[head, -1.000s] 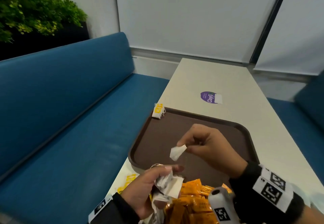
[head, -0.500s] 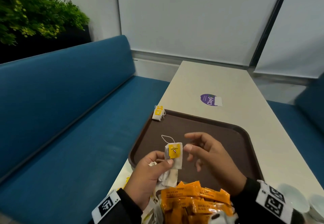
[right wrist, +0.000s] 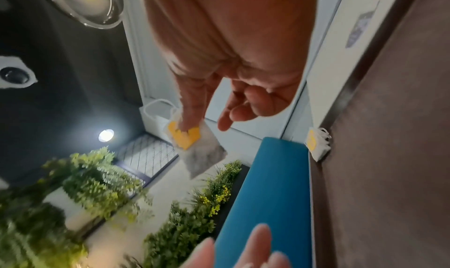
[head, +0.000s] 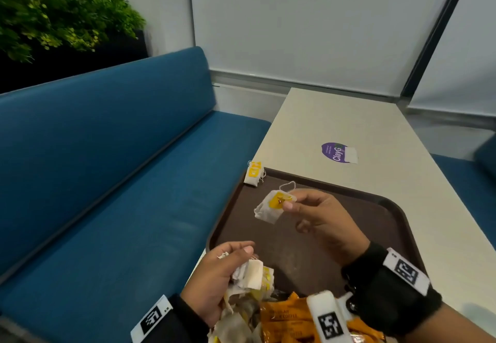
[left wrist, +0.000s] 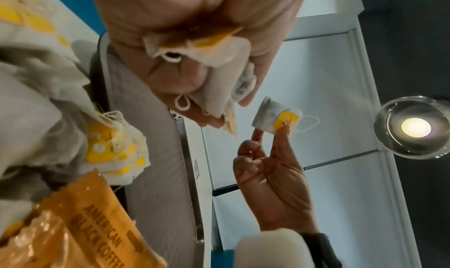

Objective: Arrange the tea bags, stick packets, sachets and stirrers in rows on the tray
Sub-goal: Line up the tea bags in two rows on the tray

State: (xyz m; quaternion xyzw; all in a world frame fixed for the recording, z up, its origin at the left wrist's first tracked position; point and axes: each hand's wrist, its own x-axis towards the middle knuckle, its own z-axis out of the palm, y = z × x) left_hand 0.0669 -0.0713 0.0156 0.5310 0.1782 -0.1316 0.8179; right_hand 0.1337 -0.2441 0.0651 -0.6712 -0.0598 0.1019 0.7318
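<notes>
Right hand (head: 319, 216) had just taken a tea bag (head: 271, 206) from the left hand (head: 214, 281) and pinched it above the tray (head: 389, 208); left gripped the bunch (head: 252, 275). Second bag probably joins the far-left one (head: 253, 173).

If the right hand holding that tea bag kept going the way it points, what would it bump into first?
Probably the other tea bag at the tray's far left corner. The right hand points its pinched tea bag that way, with nothing between, though depth is unclear.

Right hand (head: 322, 219) raised, thumb and forefinger pinching (other fingers loose); left hand (head: 214, 281) fisted, low.
</notes>
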